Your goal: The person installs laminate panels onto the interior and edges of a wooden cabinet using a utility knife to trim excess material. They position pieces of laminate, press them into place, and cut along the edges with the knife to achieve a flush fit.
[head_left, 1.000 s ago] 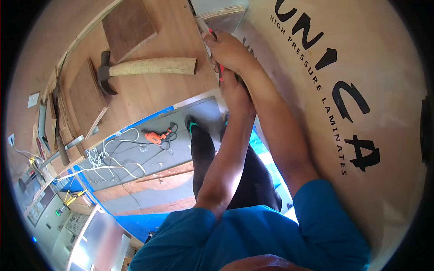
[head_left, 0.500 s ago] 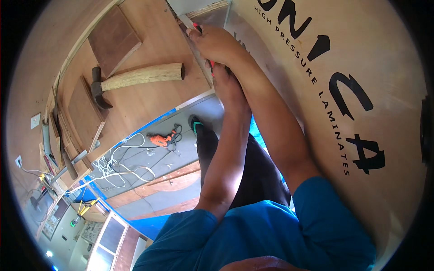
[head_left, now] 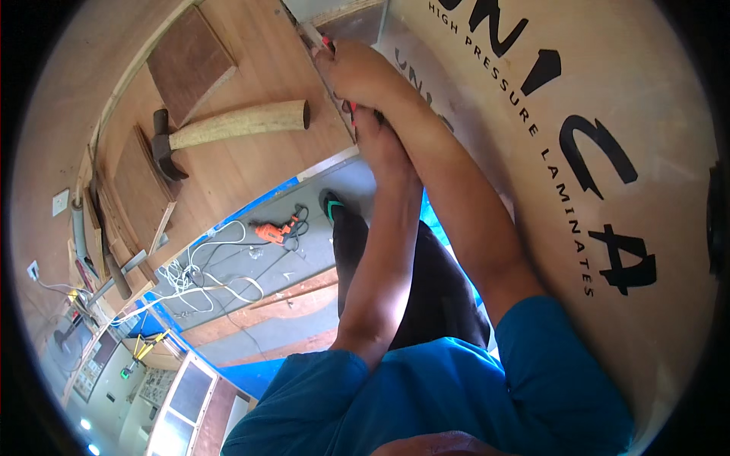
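Observation:
Both my hands are closed around a red-and-black-handled tool (head_left: pixel 327 43) at the edge of the wooden panel (head_left: pixel 258 76). A flat pale metal end shows beyond my right hand (head_left: pixel 361 72); my fingers hide most of the handle, so its exact kind is unclear. My left hand (head_left: pixel 378 140) grips it nearer my body, where a bit of red shows by the fingers. My right forearm passes close over the left wrist. To the left of my hands a claw hammer (head_left: pixel 239 124) with a pale wooden handle lies on the panel.
A large printed laminate board (head_left: pixel 532 190) stands close along my right. Brown wood offcuts (head_left: pixel 190 64) and wood strips (head_left: pixel 141 186) lie on the panel. On the floor below are an orange power drill (head_left: pixel 272 232) and tangled white cable (head_left: pixel 182 277).
My hands keep their grip at the panel edge with only a slight shift. The view has moved a little, so the hammer and board appear slightly displaced.

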`<action>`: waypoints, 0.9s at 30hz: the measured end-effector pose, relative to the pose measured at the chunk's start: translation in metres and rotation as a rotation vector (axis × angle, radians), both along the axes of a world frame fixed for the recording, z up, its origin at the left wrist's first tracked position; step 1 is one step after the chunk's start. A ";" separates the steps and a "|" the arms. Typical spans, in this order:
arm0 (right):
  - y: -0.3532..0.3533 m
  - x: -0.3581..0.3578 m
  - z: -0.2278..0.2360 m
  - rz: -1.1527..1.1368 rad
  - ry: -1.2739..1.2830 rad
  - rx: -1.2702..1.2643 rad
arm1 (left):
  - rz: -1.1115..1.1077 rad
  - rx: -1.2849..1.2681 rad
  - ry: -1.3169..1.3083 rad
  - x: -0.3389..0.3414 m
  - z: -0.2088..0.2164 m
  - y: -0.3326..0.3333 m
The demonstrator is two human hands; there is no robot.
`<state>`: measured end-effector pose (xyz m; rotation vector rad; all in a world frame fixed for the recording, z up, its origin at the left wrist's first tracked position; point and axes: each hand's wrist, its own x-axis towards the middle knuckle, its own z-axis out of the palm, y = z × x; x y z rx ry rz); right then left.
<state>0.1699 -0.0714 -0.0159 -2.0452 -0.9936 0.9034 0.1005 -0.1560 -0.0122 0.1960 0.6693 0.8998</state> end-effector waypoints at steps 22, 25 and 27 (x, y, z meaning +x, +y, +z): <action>0.009 0.005 0.002 0.070 -0.039 -0.010 | -0.006 0.250 0.304 0.002 0.005 0.004; 0.009 0.005 -0.001 0.050 -0.118 0.021 | -0.035 0.217 0.240 -0.002 0.004 0.003; 0.006 0.006 0.000 0.070 -0.043 -0.031 | -0.051 0.154 0.156 -0.005 0.005 0.001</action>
